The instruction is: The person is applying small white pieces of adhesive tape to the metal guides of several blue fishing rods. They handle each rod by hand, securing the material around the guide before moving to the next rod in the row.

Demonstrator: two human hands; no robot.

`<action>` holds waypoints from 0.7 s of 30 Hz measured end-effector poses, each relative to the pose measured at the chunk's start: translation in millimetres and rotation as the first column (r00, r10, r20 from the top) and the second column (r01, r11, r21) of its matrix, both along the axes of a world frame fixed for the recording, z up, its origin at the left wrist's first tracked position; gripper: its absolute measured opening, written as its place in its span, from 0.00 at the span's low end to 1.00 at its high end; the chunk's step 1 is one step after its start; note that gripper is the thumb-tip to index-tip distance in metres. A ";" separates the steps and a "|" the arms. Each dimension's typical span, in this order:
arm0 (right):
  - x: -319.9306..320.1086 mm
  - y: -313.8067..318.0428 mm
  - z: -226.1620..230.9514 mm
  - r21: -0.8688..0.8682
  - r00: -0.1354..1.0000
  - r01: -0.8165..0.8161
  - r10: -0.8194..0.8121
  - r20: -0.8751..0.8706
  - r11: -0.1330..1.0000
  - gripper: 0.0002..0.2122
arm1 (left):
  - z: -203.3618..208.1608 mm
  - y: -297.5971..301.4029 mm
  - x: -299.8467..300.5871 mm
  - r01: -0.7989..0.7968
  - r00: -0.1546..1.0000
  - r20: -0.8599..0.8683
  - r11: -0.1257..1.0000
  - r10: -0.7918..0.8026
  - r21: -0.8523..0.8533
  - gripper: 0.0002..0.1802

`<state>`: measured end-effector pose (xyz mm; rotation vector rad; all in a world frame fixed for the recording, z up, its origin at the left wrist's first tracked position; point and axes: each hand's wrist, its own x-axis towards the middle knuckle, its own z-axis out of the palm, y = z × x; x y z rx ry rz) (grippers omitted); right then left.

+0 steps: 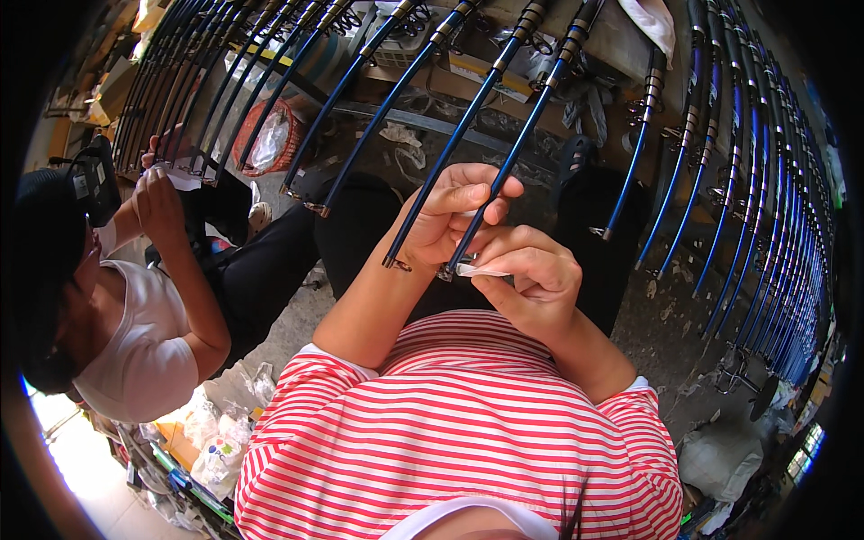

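the left hand's (450,216) fingers are half curled, thumb and fingertips on either side of a rod (533,117); how firmly they hold it i can't tell. the right hand (537,274) pinches a white slip (481,271), thumb and finger nearly meeting, by the rod's lower tip, which is hard to make out. another rod (471,121) crosses before the left wrist. at left, rods partly block the basket (297,135) near a co-worker (139,333).
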<state>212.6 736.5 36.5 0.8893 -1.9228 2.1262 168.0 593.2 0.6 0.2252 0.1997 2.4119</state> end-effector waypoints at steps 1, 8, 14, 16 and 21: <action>0.1 -0.1 0.1 0.002 1.000 -0.004 0.004 -0.002 1.000 0.05 | -1.1 -0.4 -0.2 0.000 1.000 -0.004 1.000 0.000 -0.002 0.16; 1.9 1.7 1.8 0.006 0.997 -0.057 0.056 0.046 0.998 0.05 | -2.8 -0.7 -1.0 0.003 1.000 -0.030 1.000 -0.004 -0.030 0.14; 1.9 2.4 2.6 -0.009 0.994 -0.075 0.076 0.083 0.997 0.05 | -1.1 -0.3 -1.6 0.004 0.999 -0.037 0.996 -0.008 -0.084 0.13; 2.3 2.3 2.4 -0.011 0.993 -0.079 0.079 0.089 0.997 0.05 | -0.4 0.0 -1.2 -0.002 0.999 -0.043 0.995 -0.003 -0.095 0.13; 1.1 2.4 2.8 0.004 0.996 -0.068 0.068 0.066 0.998 0.05 | 1.1 0.8 -1.7 -0.002 0.999 -0.052 0.995 -0.003 -0.095 0.13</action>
